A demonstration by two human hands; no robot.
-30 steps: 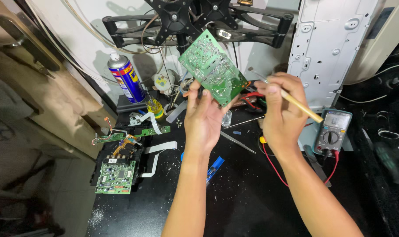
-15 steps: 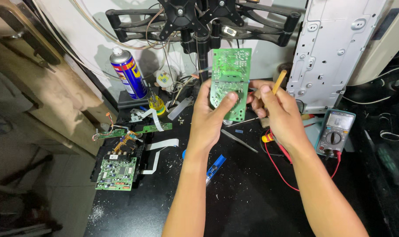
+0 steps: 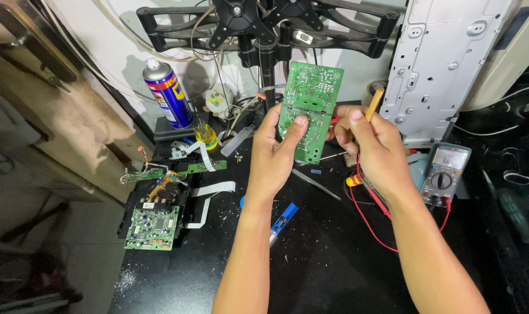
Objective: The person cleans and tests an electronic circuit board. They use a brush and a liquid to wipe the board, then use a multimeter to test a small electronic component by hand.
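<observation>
Head view: black workbench (image 3: 334, 273), dusty, against a white wall.
Left hand (image 3: 276, 154): clamped on green circuit board (image 3: 306, 110) above the workbench.
Right hand (image 3: 375, 148): closed on a wooden stick (image 3: 373, 104).
Spray can (image 3: 167, 93): at the workbench's back left.
Multimeter (image 3: 444, 172): on the workbench's right side.

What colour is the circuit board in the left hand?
Green, seen in the head view: the circuit board held upright by the left hand.

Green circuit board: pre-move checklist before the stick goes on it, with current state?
1. Left hand grips green circuit board, thumb on its face: ok.
2. Solder side faces the camera: ok.
3. Right hand holds tan stick, tip clear of the board: ok.
4. Red probe lead lies loose under the right forearm, could snag: not ok.
5. Multimeter setting and reading: cannot tell.
6. Spray can upright, away from the hands: ok.
</observation>
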